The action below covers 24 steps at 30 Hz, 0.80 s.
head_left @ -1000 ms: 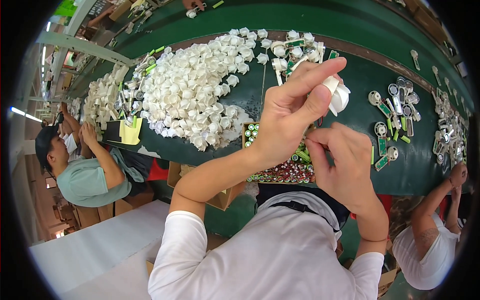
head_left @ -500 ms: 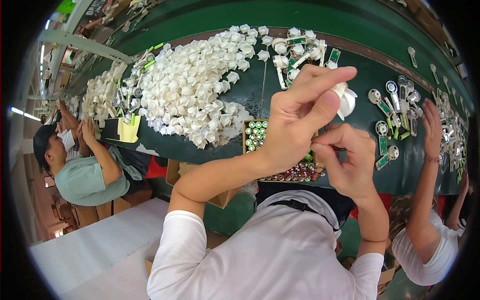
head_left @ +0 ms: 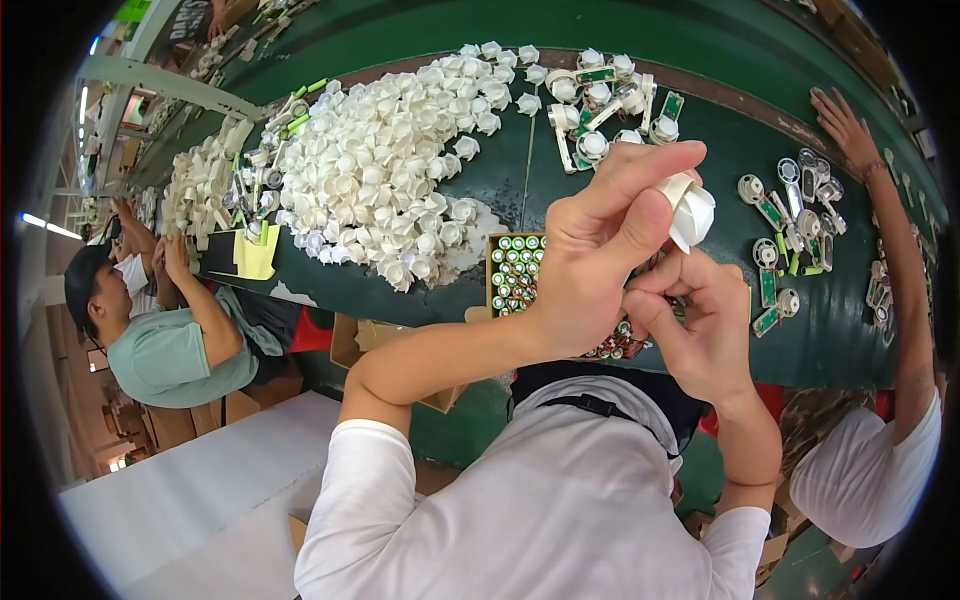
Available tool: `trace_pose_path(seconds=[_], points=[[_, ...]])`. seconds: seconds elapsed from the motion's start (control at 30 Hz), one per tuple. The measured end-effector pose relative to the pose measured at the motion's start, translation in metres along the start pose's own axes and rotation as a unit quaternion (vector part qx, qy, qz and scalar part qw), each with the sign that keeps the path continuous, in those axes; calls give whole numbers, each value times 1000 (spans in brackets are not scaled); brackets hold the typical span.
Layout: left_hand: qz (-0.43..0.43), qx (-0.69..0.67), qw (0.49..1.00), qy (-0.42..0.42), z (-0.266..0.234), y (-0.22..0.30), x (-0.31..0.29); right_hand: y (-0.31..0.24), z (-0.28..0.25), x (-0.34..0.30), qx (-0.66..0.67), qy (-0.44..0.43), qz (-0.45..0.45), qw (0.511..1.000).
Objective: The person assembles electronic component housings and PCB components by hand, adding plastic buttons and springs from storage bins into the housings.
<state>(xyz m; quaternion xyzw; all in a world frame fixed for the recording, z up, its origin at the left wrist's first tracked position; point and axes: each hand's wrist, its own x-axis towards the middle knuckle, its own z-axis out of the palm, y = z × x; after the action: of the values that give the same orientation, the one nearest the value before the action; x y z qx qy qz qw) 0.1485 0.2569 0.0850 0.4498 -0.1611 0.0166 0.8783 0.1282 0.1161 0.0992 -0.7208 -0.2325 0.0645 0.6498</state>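
Between the thumb and fingers of my left hand is a white plastic flower-shaped piece, its petals turned to the right. Just below it, my right hand is closed in a pinch against the left hand's heel; whatever its fingertips hold is hidden. Under both hands stands a cardboard box filled with green-wrapped cylindrical cells and reddish wires. A large heap of similar white flower pieces lies to the left on the dark green table.
Beyond my hands lie assemblies with flower pieces and green circuit boards. More boards with round speakers lie to the right, where a co-worker's arm reaches across the table. At left, another person works near a yellow sheet.
The flower piece has turned slightly in my left hand and shows more of its petals. My right hand stays pinched beside it. The co-worker's arm at right has stretched farther across the table.
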Motion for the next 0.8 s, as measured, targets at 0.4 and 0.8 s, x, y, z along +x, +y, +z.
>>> trace_pose_path(seconds=[0.4, 0.8], points=[[84, 116, 977, 155, -44, -34, 150, 40, -19, 17, -332, 278, -104, 895], [-89, 646, 758, -10, -168, -43, 220, 95, 5, 5, -255, -36, -57, 965]])
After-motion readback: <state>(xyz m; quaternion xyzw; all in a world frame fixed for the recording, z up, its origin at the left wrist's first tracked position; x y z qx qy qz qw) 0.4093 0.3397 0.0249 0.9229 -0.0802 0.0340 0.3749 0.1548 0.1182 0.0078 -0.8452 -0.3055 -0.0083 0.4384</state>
